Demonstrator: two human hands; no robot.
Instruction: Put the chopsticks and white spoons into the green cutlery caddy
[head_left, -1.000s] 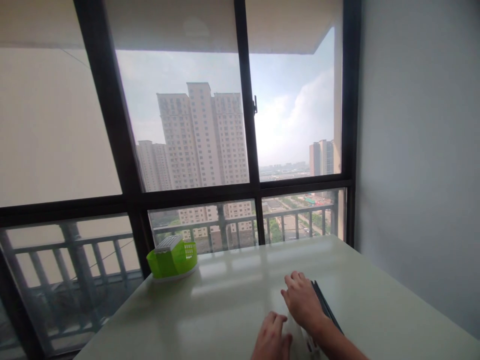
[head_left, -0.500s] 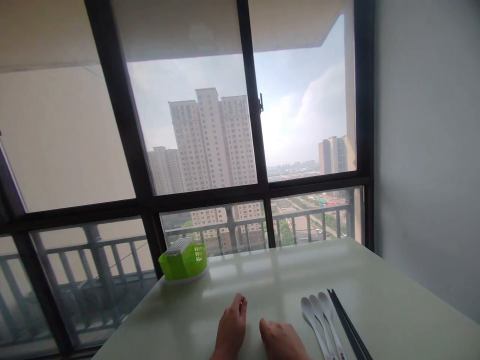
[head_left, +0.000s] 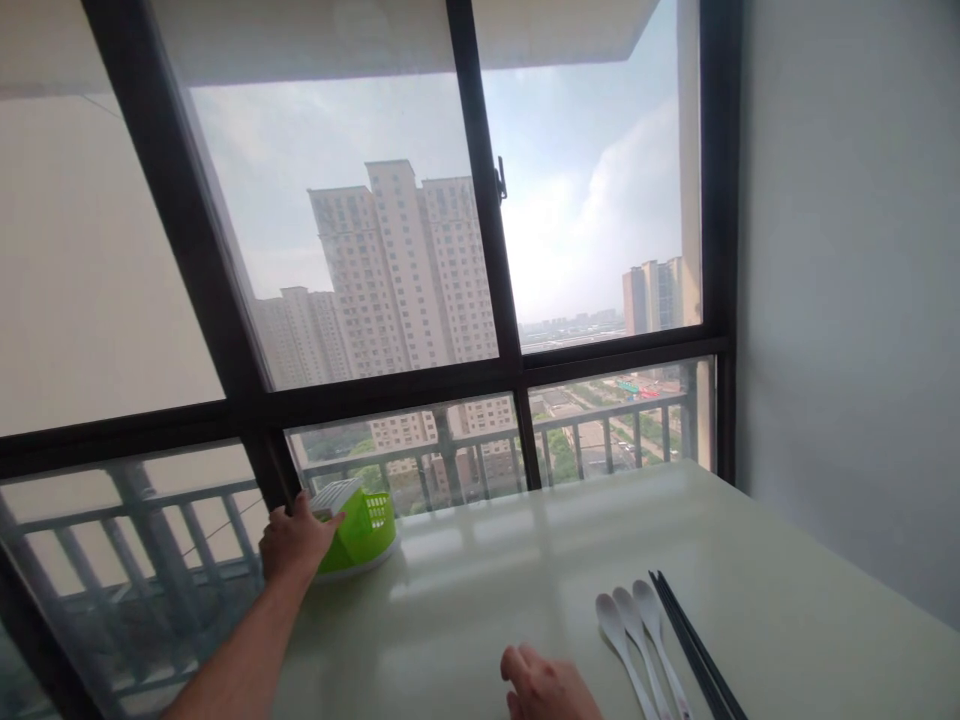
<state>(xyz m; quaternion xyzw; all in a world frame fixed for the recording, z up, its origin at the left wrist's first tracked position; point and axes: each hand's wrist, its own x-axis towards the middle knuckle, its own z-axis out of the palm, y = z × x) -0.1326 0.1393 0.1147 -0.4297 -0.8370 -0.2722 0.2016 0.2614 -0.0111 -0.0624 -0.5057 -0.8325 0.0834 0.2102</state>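
Note:
A bright green plastic basket (head_left: 358, 540) with a white ribbed piece on top and a white base stands at the table's far left. At its left end is my left hand (head_left: 298, 538), arm stretched out, thumb over the near rim and fingers round the far side; they appear closed on it. My right hand (head_left: 551, 684) rests low over the table with fingers loosely curled and nothing visible in them. To its right lie three white spoons (head_left: 634, 640), side by side with bowls pointing away. Beside them is a pair of dark chopsticks (head_left: 694, 640).
The pale glossy table (head_left: 465, 600) reaches up to a dark-framed window (head_left: 390, 385). A plain wall (head_left: 847, 300) runs along the right side. Outside the glass are a railing (head_left: 187, 520) and tall buildings.
My left hand has gone from the near middle of the table out to the basket at the far left. My right hand has stayed near the front. The view has shifted slightly.

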